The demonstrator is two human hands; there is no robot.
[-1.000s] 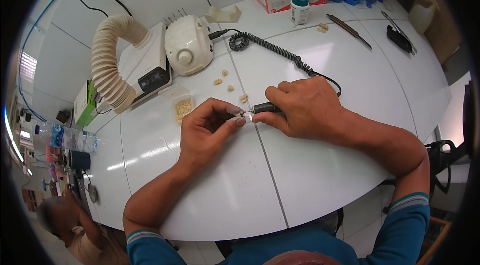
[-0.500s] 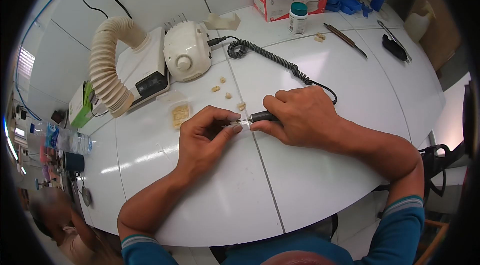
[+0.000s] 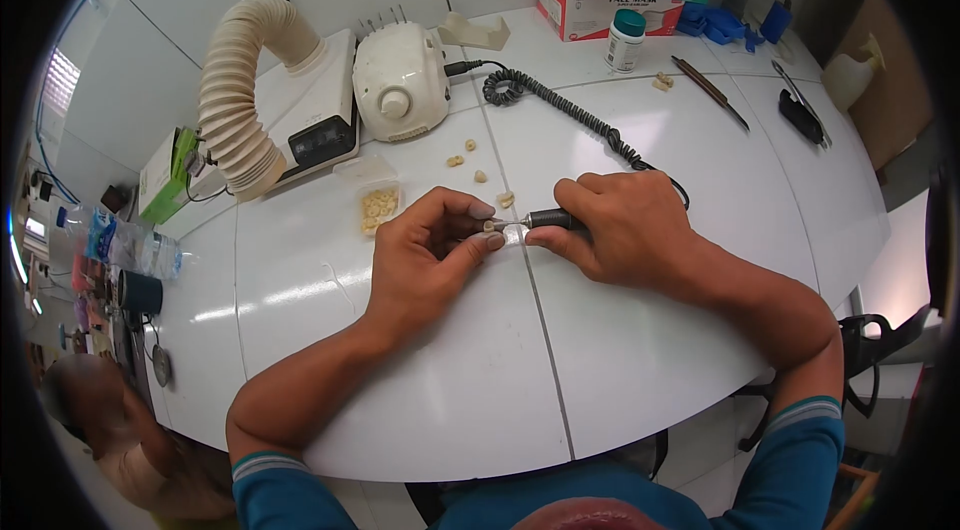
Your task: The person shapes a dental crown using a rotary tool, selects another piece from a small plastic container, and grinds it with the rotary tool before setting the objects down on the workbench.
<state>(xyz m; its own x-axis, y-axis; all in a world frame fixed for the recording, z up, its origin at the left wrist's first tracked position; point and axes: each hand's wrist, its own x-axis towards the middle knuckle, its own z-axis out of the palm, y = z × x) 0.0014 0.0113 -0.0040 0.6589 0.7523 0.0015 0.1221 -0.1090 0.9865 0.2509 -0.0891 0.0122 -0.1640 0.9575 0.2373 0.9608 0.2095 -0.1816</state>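
Note:
My right hand (image 3: pixel 632 227) is wrapped round a black rotary handpiece (image 3: pixel 550 219), its thin metal tip pointing left. Between the thumb and fingers of my left hand (image 3: pixel 425 255) is a small, pale tooth-like piece (image 3: pixel 489 226), and the handpiece's tip meets it or lies very close. Just beyond my fingertips lies another tooth-like piece (image 3: pixel 505 200), with several more scattered behind it. A small clear box (image 3: pixel 366 227) of yellowish pieces stands left of them, its lid open. A coiled black cord (image 3: pixel 560 105) runs from the handpiece to a white control unit (image 3: pixel 400 80).
A ribbed hose (image 3: pixel 228 90) arches over a white box-shaped machine at the back left. Mask boxes (image 3: pixel 607 10), a white bottle (image 3: pixel 624 42), a brown-handled tool (image 3: pixel 708 90) and a black-handled tool (image 3: pixel 800 118) line the far right. Another person (image 3: pixel 130 430) sits at lower left.
The view has shifted slightly, so the table's things appear moved to the right and up. Both hands keep their hold, and the pale piece now shows more clearly at the left fingertips.

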